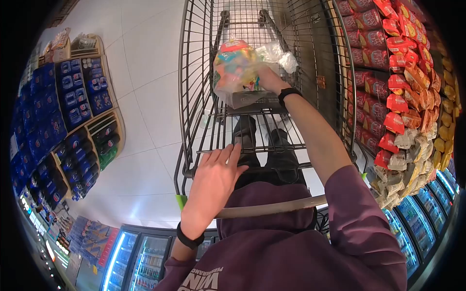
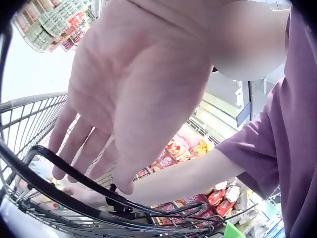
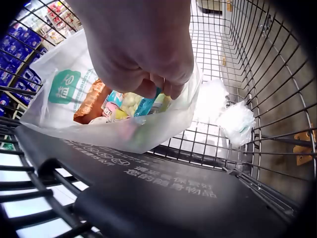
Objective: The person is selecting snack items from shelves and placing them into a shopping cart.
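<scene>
and here is the right hand (image 3: 143, 54), down at the mouth of a white plastic bag (image 3: 69, 84), fingers curled, fingertips pinching a blue packet (image 3: 145, 105) among the goods inside! the bag sits in the wire shopping cart (image 1: 180, 87), gaping open, a green printed mark on its side, and just beside the blue packet lies a brown packet (image 3: 91, 101), tucked against the bag's wall. over to the left hand (image 1: 213, 174): fingers long and loose, nothing in the grasp, poised above the cart's near end, well apart from the bag; whether it touches the bars, i cannot tell. a crumpled clear plastic bag (image 3: 237, 124) lies on the wire mesh to the right of the white one, and in front runs a black flap (image 3: 173, 198) with pale lettering. the cart's handle (image 1: 272, 207) crosses before a purple top (image 1: 276, 257); blue drink packs (image 1: 46, 116) line the left, red snack packets (image 1: 366, 58) crowd the right, and lit coolers (image 1: 145, 257) glow behind!
</scene>
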The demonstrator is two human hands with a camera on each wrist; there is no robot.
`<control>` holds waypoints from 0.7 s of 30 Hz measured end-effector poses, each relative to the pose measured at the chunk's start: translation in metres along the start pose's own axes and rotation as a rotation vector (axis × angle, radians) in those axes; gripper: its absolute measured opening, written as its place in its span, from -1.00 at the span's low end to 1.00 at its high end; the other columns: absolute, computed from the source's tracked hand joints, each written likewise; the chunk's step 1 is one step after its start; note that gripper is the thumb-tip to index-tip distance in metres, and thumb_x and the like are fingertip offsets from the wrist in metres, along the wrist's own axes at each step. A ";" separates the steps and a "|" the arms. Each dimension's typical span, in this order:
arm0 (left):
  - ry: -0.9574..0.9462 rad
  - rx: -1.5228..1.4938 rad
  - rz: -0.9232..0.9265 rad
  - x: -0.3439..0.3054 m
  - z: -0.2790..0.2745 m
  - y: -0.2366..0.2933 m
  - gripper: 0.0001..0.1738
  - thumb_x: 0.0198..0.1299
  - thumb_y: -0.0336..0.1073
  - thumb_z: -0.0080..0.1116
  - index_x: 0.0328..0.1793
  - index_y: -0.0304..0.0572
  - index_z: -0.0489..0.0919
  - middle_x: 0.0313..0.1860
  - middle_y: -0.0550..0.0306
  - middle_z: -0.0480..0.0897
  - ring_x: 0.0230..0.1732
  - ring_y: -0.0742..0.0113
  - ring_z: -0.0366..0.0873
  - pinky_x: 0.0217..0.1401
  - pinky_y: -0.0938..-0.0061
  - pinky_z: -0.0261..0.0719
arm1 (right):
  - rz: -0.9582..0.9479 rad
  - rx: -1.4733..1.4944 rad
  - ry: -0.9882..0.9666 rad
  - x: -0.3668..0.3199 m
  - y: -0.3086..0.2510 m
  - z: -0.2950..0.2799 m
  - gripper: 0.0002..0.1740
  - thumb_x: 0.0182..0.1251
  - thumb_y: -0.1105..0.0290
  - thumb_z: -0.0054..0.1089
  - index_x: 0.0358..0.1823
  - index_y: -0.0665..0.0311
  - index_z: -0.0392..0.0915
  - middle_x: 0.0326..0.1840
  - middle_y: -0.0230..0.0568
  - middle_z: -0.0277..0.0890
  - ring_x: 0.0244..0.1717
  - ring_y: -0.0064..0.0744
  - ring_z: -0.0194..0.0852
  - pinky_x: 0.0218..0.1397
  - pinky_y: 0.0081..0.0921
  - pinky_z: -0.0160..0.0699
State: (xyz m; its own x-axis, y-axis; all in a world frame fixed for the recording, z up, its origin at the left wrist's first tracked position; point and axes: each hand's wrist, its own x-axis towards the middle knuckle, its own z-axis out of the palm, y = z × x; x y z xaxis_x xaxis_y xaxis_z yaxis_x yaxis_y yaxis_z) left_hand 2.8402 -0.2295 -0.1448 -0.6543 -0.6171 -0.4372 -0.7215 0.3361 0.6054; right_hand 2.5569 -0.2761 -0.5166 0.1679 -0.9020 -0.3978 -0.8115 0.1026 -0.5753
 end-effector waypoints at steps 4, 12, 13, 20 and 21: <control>-0.037 -0.037 0.013 -0.001 -0.011 0.007 -0.45 0.31 -0.19 0.27 0.33 -0.37 0.49 0.11 -0.13 0.65 0.10 -0.02 0.59 0.22 0.21 0.49 | 0.153 -0.292 -0.417 -0.002 -0.045 -0.041 -0.63 0.23 0.51 0.16 0.09 0.40 0.59 0.16 0.15 0.59 0.27 0.10 0.50 0.31 -0.03 0.50; -0.089 -0.007 0.037 0.007 -0.023 -0.005 -0.44 0.29 -0.20 0.28 0.33 -0.38 0.49 0.11 -0.12 0.66 0.11 -0.01 0.59 0.23 0.22 0.49 | -0.110 -0.449 -0.284 0.014 -0.005 -0.032 -0.39 0.16 0.53 0.29 0.30 0.03 0.49 0.34 -0.11 0.51 0.35 -0.07 0.45 0.38 -0.09 0.42; -0.100 0.003 0.039 0.011 -0.026 -0.006 -0.43 0.29 -0.20 0.28 0.33 -0.38 0.49 0.11 -0.12 0.66 0.11 -0.01 0.59 0.23 0.23 0.49 | -0.141 -0.442 -0.235 0.015 0.000 -0.029 -0.38 0.15 0.54 0.30 0.29 -0.01 0.50 0.35 -0.16 0.51 0.35 -0.11 0.46 0.39 -0.10 0.40; -0.060 0.026 0.252 0.042 -0.054 -0.009 -0.44 0.20 -0.25 0.35 0.28 -0.40 0.52 0.11 -0.09 0.66 0.12 -0.01 0.60 0.19 0.20 0.53 | -0.097 -0.473 -0.328 0.022 -0.022 -0.034 -0.26 -0.03 0.55 0.47 0.27 0.06 0.47 0.17 -0.06 0.56 0.21 0.05 0.55 0.17 -0.24 0.62; -0.050 0.024 0.266 0.048 -0.055 -0.011 -0.43 0.19 -0.26 0.36 0.27 -0.40 0.52 0.12 -0.08 0.66 0.12 -0.01 0.60 0.19 0.20 0.53 | -0.109 -0.419 -0.318 0.023 -0.017 -0.032 -0.25 -0.07 0.55 0.50 0.26 0.09 0.47 0.08 -0.01 0.60 0.18 0.05 0.58 0.14 -0.24 0.62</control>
State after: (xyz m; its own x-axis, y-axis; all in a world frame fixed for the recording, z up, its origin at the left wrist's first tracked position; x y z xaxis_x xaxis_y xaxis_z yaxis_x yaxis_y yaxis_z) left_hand 2.8292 -0.3017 -0.1355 -0.8314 -0.4692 -0.2976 -0.5276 0.4988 0.6876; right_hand 2.5563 -0.3124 -0.4930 0.3722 -0.7200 -0.5857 -0.9228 -0.2191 -0.3170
